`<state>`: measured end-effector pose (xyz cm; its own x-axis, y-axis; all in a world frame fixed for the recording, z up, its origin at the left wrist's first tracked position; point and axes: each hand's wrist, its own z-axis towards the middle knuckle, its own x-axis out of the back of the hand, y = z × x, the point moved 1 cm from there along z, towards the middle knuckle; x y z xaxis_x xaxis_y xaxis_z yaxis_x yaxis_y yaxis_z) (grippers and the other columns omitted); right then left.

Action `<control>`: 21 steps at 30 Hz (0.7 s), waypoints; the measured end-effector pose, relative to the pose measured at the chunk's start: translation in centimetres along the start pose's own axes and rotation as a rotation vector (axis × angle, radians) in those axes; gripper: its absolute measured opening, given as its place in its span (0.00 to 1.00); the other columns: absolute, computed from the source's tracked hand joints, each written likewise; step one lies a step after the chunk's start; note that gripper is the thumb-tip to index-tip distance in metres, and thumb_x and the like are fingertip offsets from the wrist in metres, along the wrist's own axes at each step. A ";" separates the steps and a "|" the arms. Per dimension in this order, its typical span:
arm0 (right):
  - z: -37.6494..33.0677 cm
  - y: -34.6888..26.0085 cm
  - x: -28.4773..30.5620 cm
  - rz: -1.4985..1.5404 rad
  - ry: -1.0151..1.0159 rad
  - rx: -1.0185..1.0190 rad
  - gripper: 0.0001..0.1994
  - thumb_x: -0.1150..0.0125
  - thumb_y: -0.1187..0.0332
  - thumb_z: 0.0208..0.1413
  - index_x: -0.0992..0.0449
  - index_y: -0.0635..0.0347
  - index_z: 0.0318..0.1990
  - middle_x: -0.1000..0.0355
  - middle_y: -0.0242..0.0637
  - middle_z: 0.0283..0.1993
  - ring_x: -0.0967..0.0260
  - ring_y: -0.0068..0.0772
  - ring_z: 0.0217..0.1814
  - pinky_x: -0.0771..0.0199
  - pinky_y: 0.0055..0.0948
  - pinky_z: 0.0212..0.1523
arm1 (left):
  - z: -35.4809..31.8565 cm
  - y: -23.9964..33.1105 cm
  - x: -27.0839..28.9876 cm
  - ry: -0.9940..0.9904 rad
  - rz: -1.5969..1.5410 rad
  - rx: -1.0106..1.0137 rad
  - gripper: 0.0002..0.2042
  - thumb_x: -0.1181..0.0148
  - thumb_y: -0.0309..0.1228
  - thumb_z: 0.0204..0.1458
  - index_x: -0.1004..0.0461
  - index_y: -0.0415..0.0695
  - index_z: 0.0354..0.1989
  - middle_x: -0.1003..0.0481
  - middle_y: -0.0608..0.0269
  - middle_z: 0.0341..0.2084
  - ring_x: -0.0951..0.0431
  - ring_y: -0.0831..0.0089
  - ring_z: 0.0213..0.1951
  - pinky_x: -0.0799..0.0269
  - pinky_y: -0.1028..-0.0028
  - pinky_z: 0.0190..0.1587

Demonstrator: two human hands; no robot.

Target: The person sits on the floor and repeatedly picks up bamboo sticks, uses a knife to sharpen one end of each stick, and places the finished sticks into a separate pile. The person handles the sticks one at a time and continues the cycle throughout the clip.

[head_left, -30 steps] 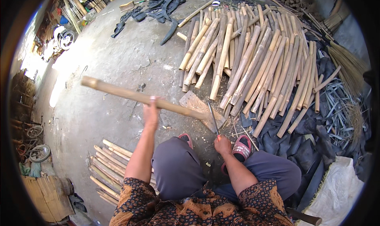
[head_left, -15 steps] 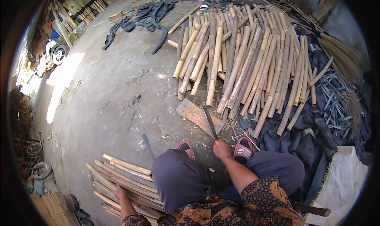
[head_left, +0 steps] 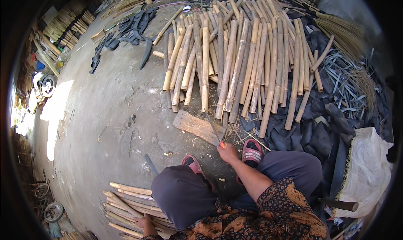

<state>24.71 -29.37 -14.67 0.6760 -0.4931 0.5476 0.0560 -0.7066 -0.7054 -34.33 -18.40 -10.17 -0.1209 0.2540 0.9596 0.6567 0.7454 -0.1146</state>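
My right hand point(head_left: 228, 153) is closed round the orange handle of a long, narrow knife point(head_left: 213, 126). Its blade points away from me, over the end of a worn wooden board point(head_left: 195, 127) on the floor. At the lower left, my left hand point(head_left: 145, 221) is closed on a bamboo pole point(head_left: 121, 204), which slants across a small group of other bamboo poles point(head_left: 131, 185) beside my left knee. The fingers on that pole are partly hidden. Small pale chips lie round the board, in front of my feet in pink sandals.
A large pile of bamboo poles point(head_left: 235, 63) lies ahead. Dark sheeting point(head_left: 294, 141) and pale strips point(head_left: 346, 89) spread at right, near a white sack point(head_left: 365, 168). A flat dark tool point(head_left: 151, 164) lies beside my left knee. A dark wooden handle point(head_left: 341, 205) juts out by my right hip.
The view has shifted, so the floor and pile sit further left. My left hand has moved along or with the pole toward my knee; my right hand keeps hold of the knife.
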 end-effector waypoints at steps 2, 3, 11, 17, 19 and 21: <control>-0.1 0.4 0.7 0.081 0.058 0.006 0.16 0.39 0.56 0.54 0.22 0.62 0.36 0.22 0.55 0.34 0.22 0.59 0.41 0.26 0.50 0.42 | -0.1 0.8 -0.7 0.014 0.029 -0.068 0.52 0.30 0.48 0.51 0.59 0.46 0.78 0.46 0.36 0.69 0.38 0.42 0.67 0.37 0.53 0.69; -0.2 0.8 1.0 0.108 0.047 -0.046 0.16 0.39 0.56 0.54 0.22 0.62 0.36 0.22 0.55 0.34 0.22 0.60 0.41 0.26 0.50 0.43 | -0.2 1.1 -1.0 0.011 0.066 -0.073 0.53 0.30 0.49 0.52 0.60 0.45 0.78 0.46 0.36 0.69 0.38 0.42 0.67 0.37 0.53 0.69; 2.1 2.2 3.3 0.160 0.474 -0.001 0.14 0.41 0.60 0.57 0.24 0.65 0.33 0.23 0.55 0.28 0.22 0.57 0.31 0.24 0.48 0.34 | 0.2 3.4 -3.4 -0.034 0.112 -0.166 0.60 0.26 0.55 0.45 0.61 0.44 0.78 0.51 0.45 0.73 0.39 0.43 0.68 0.34 0.55 0.67; 4.2 3.7 6.7 0.529 0.306 -0.359 0.14 0.42 0.60 0.55 0.24 0.65 0.31 0.25 0.54 0.26 0.22 0.53 0.30 0.24 0.50 0.36 | -0.3 6.9 -4.3 -0.125 0.167 -0.298 0.50 0.29 0.54 0.49 0.50 0.42 0.73 0.42 0.42 0.66 0.33 0.44 0.63 0.31 0.55 0.63; 4.2 3.8 7.6 0.519 0.229 -0.464 0.14 0.43 0.61 0.54 0.25 0.66 0.27 0.24 0.55 0.26 0.22 0.57 0.32 0.25 0.50 0.37 | 0.2 8.3 -4.6 -0.165 0.201 -0.370 0.46 0.31 0.53 0.50 0.47 0.42 0.72 0.38 0.42 0.64 0.31 0.45 0.62 0.30 0.55 0.62; 3.9 3.4 8.2 0.327 0.432 -0.333 0.14 0.43 0.61 0.55 0.26 0.66 0.27 0.24 0.56 0.28 0.23 0.61 0.34 0.25 0.50 0.39 | 1.4 10.2 -5.2 -0.215 0.239 -0.467 0.43 0.32 0.53 0.52 0.43 0.41 0.70 0.35 0.41 0.62 0.29 0.45 0.60 0.29 0.55 0.61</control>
<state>33.35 -33.80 -14.32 0.2580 -0.8212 0.5089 -0.3820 -0.5706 -0.7270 -28.04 -11.31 -16.68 -0.0448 0.5384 0.8415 0.9380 0.3124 -0.1499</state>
